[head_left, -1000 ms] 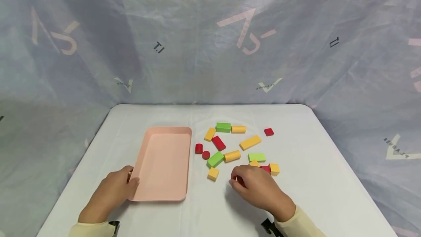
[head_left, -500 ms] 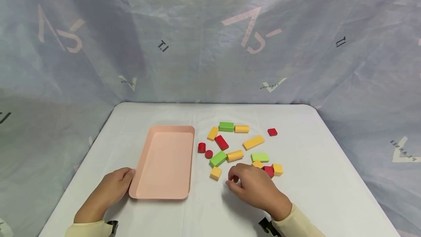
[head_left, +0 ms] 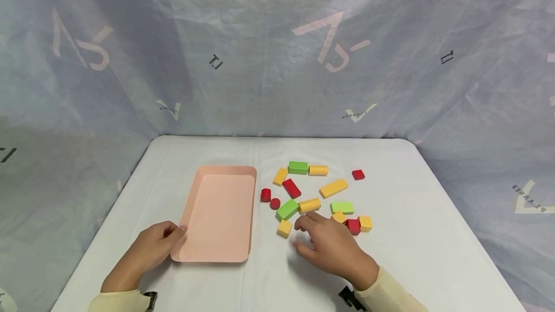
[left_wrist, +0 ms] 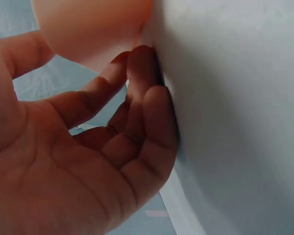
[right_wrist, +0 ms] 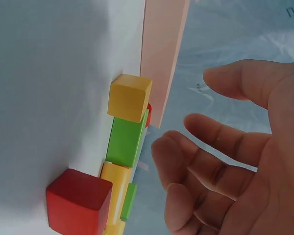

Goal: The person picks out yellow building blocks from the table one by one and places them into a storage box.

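Note:
At the near left corner of a pink tray (head_left: 221, 215), my left hand (head_left: 149, 249) pinches the rim, its thumb lying over the edge. In the left wrist view, the fingers (left_wrist: 147, 117) curl under the tray's corner (left_wrist: 95, 32), close to the white tabletop. My right hand (head_left: 331, 244) hovers with thumb and fingers apart and nothing between them. Just left of its fingertips lies a yellow cube (head_left: 284, 228). Beyond them are a green block (head_left: 287, 209) and a yellow cylinder (head_left: 310, 205). The right wrist view shows a red cube (right_wrist: 78, 203) below the hand.
Several more blocks lie scattered beyond and right of the right hand, including a long yellow block (head_left: 333, 188), a light green block (head_left: 342, 207) and a red block (head_left: 358, 175). A red cylinder (head_left: 266, 195) lies near the tray's right side. Grey sheeting (head_left: 277, 52) encloses the table.
My right thumb and fingers have spread apart, and the hand has shifted slightly left. My left thumb has moved back over the tray's rim. The blocks lie as before.

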A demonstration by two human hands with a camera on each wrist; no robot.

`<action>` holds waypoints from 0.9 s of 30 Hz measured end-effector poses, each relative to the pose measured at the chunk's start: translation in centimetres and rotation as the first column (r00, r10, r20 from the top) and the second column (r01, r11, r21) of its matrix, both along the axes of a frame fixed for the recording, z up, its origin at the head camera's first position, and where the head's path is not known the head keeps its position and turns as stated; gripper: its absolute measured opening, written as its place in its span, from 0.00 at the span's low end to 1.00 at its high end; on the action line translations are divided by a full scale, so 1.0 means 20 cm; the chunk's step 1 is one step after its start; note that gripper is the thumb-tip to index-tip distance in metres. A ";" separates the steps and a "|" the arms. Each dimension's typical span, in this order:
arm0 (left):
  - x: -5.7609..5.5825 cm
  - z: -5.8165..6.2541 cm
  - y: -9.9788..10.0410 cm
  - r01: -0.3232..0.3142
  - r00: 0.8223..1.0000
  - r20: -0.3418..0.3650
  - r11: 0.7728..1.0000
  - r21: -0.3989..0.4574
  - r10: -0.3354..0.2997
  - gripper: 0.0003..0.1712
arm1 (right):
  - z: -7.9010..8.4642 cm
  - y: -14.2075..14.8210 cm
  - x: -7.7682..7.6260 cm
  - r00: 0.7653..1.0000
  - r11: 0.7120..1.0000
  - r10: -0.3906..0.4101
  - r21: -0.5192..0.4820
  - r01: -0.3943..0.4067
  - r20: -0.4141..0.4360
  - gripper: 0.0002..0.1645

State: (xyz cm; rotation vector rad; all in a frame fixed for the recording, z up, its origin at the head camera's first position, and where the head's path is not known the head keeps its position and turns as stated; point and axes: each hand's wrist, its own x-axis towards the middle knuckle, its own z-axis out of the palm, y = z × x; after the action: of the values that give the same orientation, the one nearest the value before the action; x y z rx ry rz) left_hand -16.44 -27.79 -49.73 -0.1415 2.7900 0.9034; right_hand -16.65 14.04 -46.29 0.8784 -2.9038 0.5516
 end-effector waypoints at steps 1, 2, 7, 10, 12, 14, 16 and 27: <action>0.00 0.00 0.00 0.010 1.000 0.003 1.000 0.002 -0.010 0.29 | 0.00 -0.01 0.00 1.000 1.000 -0.005 0.001 0.005 -0.002 0.17; 0.00 0.00 0.00 0.019 1.000 0.005 1.000 0.004 -0.019 0.30 | -0.01 -0.01 0.00 1.000 1.000 -0.007 0.000 0.007 -0.005 0.18; -0.01 0.00 0.01 0.055 0.998 0.007 0.998 0.017 -0.055 0.29 | -0.02 -0.03 -0.01 0.999 1.000 -0.024 -0.006 0.024 -0.044 0.20; -0.02 -0.01 0.01 0.063 0.998 -0.001 0.998 0.012 -0.063 0.26 | -0.02 -0.04 -0.01 0.997 1.000 -0.017 -0.011 0.016 -0.073 0.20; -0.03 -0.01 0.01 0.070 0.998 -0.004 0.998 0.003 -0.070 0.24 | -0.02 -0.05 -0.02 0.996 1.000 -0.011 -0.012 0.010 -0.083 0.19; -0.03 -0.02 0.01 0.076 0.997 -0.004 0.997 -0.002 -0.076 0.23 | -0.02 -0.05 -0.02 0.996 1.000 -0.006 -0.011 0.005 -0.091 0.19; -0.03 -0.02 0.01 0.077 0.997 -0.005 0.997 -0.002 -0.077 0.22 | -0.02 -0.06 -0.03 0.996 1.000 -0.002 -0.008 0.001 -0.092 0.19; -0.04 -0.01 0.02 0.069 0.998 -0.007 0.997 -0.019 -0.069 0.21 | 0.01 -0.07 -0.07 0.993 1.000 -0.005 -0.017 0.003 -0.118 0.18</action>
State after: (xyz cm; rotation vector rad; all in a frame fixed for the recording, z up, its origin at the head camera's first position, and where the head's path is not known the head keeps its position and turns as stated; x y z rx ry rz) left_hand -17.16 -27.46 -49.98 -0.0440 2.7921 0.8641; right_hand -18.00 12.70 -46.03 0.8711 -2.7903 0.5041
